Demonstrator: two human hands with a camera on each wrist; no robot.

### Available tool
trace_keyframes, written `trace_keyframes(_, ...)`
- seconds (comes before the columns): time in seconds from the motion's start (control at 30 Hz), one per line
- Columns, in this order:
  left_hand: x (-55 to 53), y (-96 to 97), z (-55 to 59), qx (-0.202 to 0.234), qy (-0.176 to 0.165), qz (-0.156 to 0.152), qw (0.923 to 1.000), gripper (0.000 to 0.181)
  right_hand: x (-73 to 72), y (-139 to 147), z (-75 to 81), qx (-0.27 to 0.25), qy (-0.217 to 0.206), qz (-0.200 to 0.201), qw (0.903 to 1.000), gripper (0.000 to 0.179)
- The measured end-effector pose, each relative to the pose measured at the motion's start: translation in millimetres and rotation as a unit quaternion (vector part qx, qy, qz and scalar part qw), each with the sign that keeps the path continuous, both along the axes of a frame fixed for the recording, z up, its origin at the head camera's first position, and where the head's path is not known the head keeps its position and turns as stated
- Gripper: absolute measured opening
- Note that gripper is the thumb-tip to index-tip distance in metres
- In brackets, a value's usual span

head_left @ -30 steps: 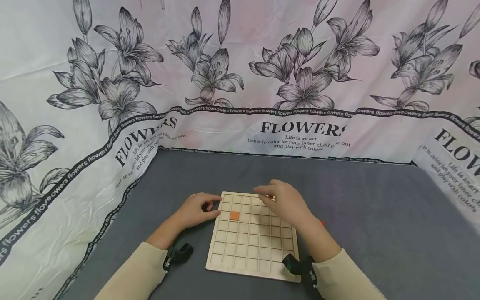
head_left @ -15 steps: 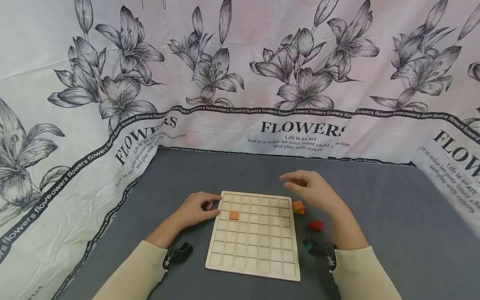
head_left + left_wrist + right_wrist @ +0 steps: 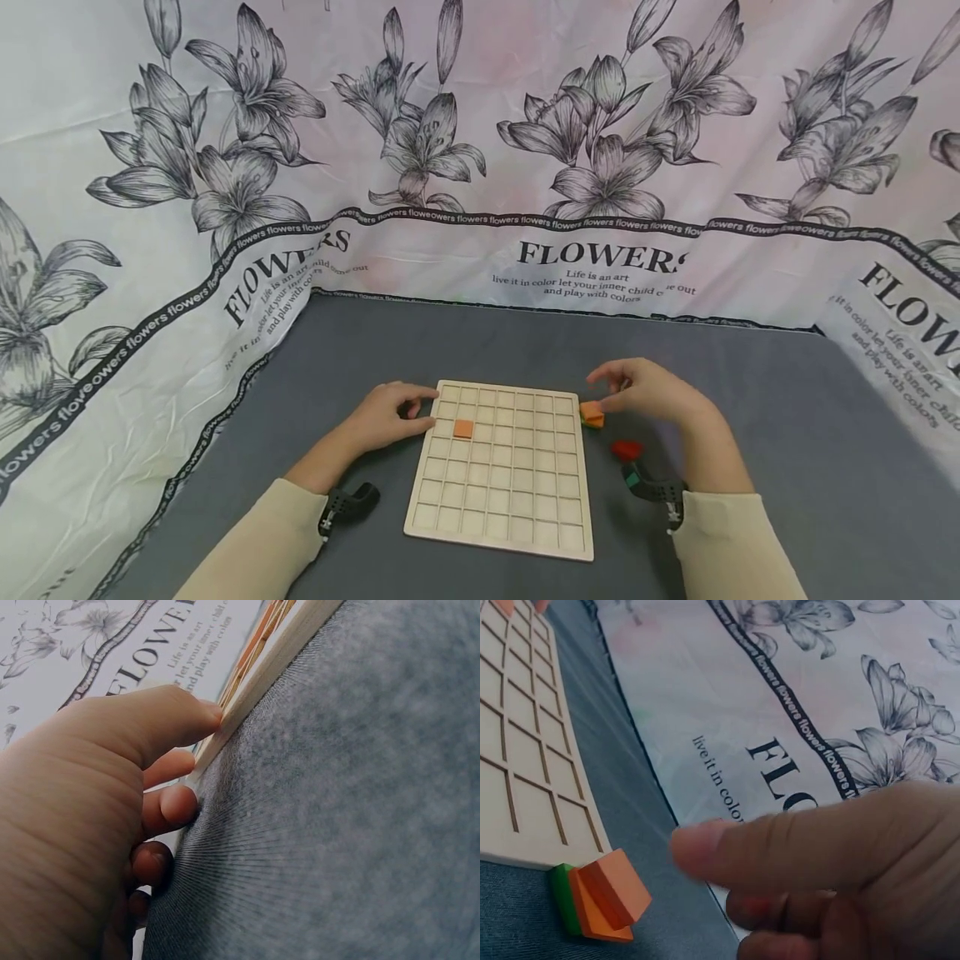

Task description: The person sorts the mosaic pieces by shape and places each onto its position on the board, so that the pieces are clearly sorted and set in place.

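Observation:
A light wooden grid board (image 3: pixel 497 475) lies on the grey cloth, with one orange square tile (image 3: pixel 462 428) in a cell near its upper left. My left hand (image 3: pixel 382 421) rests at the board's left side, thumb and index fingertip touching the edge. In the left wrist view, the thumb (image 3: pixel 169 724) meets the wooden rim. Beyond the right edge, my right hand (image 3: pixel 660 396) hovers by a small pile of orange tiles (image 3: pixel 592 412), fingers bent and apart, nothing held. The right wrist view shows a tilted orange tile (image 3: pixel 622 889) on another, with a green piece (image 3: pixel 565 900) beneath.
Red pieces (image 3: pixel 626 450) lie right of the board, close to the right wrist camera (image 3: pixel 652 485). A white flower-printed curtain (image 3: pixel 450 258) stands behind and along the sides of the grey cloth (image 3: pixel 787 433).
My right hand has moved from over the board's upper right to the tile pile beyond its right edge, lowering lately. The pile and red pieces came into view. My left hand stays put.

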State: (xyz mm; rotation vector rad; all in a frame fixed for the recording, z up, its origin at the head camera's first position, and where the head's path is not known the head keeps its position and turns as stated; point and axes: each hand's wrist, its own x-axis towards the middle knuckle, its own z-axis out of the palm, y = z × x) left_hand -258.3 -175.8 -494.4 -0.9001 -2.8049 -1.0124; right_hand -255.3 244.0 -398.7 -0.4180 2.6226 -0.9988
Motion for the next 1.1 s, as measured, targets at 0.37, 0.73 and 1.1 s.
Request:
trace_keyframes(0.37, -0.9, -2.2, -2.9, 0.005, -0.001, -0.003, 1.0, 0.04, -4.5, -3.4, -16.5, 0.03, -0.052, -0.008, 0.9982, 0.033)
trace_keyframes(0.73, -0.1, 0.1, -0.5, 0.012, -0.013, -0.005, 0.9998, 0.041, -2.1, -4.7, -8.2, 0.041, 0.008, -0.025, 0.9988, 0.025)
trace_keyframes(1.1, -3.3, -1.1, -0.4, 0.011, -0.013, -0.007, 0.9998, 0.041, 12.9, -71.2, -1.1, 0.05, 0.134, -0.028, 0.9893, 0.032)
